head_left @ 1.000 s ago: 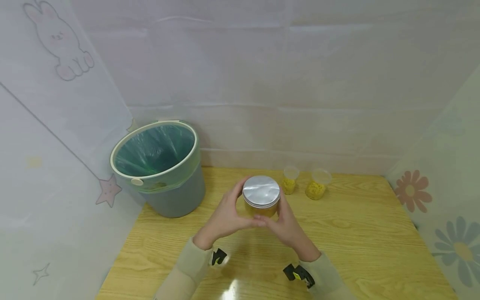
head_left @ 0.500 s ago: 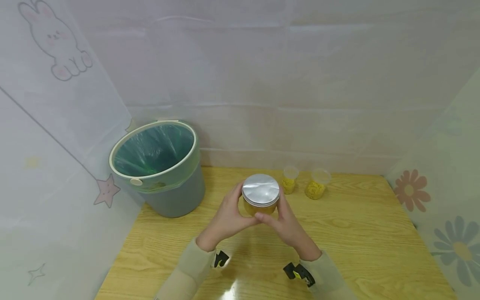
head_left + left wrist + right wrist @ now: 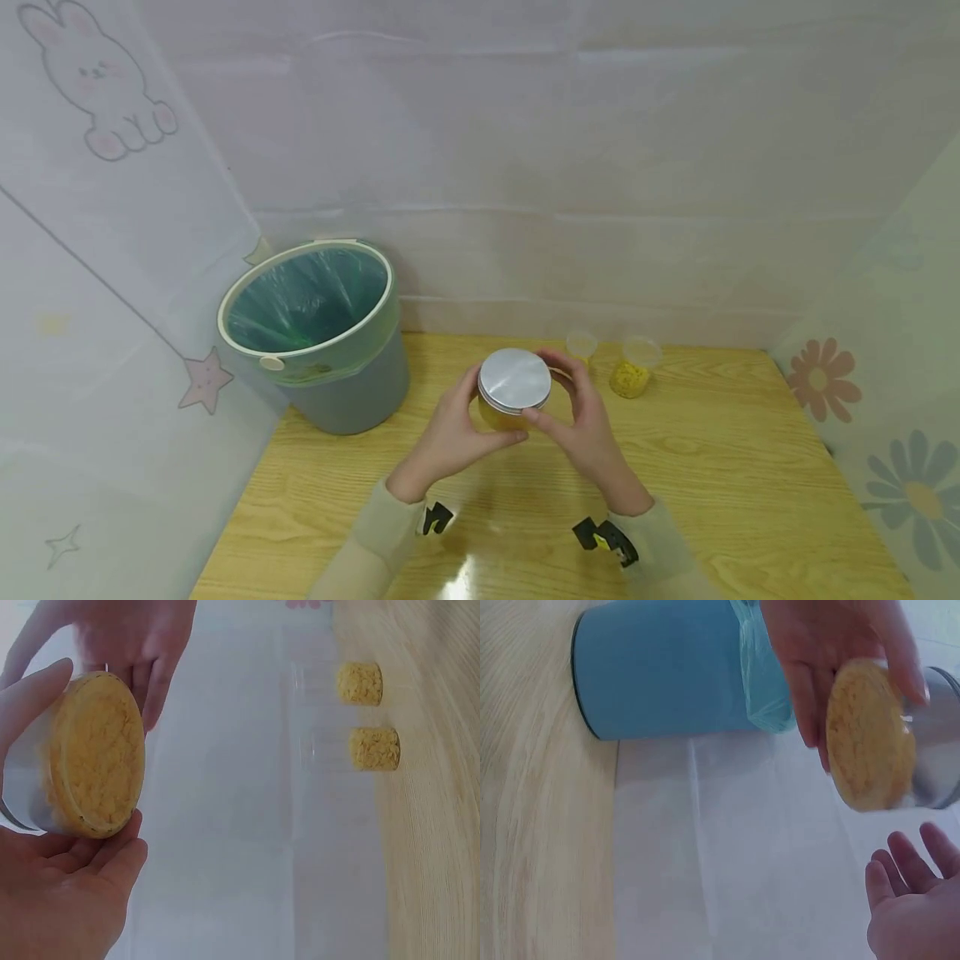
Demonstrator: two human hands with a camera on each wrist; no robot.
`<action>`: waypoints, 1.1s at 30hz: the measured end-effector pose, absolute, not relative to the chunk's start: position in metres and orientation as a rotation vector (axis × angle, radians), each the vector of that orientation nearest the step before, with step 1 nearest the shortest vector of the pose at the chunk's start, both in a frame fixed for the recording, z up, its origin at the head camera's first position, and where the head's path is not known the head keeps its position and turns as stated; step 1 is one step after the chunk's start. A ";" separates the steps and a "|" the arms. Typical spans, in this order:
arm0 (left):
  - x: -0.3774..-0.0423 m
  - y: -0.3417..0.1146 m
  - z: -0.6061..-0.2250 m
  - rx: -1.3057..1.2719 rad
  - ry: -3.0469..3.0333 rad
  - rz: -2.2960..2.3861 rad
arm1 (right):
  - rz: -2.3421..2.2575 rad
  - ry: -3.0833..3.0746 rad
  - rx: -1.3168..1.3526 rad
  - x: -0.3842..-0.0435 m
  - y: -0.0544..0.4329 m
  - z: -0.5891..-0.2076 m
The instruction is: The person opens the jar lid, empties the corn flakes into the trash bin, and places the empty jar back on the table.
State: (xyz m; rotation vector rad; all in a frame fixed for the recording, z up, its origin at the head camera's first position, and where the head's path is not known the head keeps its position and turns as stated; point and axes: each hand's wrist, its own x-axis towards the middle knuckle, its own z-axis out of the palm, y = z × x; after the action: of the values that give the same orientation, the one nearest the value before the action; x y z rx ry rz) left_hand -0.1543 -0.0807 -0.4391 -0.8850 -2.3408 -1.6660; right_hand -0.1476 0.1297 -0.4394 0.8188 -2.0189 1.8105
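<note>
A clear round jar (image 3: 97, 757) with a flat silver lid (image 3: 514, 379) is held upright over the table, yellow crumbly bits inside at its bottom. My left hand (image 3: 447, 433) grips its side, thumb at the front and fingers round the far left. Beside the lid's right edge is my right hand (image 3: 592, 425), its thumb near the rim in the head view. From the right wrist, the right hand's fingers (image 3: 907, 862) appear loosely bent and apart from the jar.
Two small clear containers with yellow bits, the right one (image 3: 632, 377) and the left one (image 3: 581, 343), stand at the back of the wooden table (image 3: 720, 467). A blue-grey bin (image 3: 341, 392) with a green liner stands at the back left. Pale patterned sheets (image 3: 675, 167) surround the table.
My right hand has loosened from the jar and shifted slightly right, its fingers spreading away. The jar has moved slightly left in my left hand.
</note>
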 end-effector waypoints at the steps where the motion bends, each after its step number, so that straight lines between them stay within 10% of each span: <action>1: -0.155 -0.082 -0.439 -0.879 -2.342 -1.665 | 1.804 -2.009 0.834 -0.148 0.131 -0.439; 33: -0.150 -0.077 -0.443 -0.940 -2.379 -1.621 | 1.905 -2.067 0.763 -0.145 0.133 -0.437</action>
State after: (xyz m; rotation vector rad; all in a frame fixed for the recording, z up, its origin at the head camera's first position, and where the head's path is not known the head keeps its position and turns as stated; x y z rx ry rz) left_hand -0.1501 -0.0767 -0.4432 -0.9397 -2.3794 -1.6210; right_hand -0.1446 0.1333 -0.4370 0.7633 -2.0666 1.9049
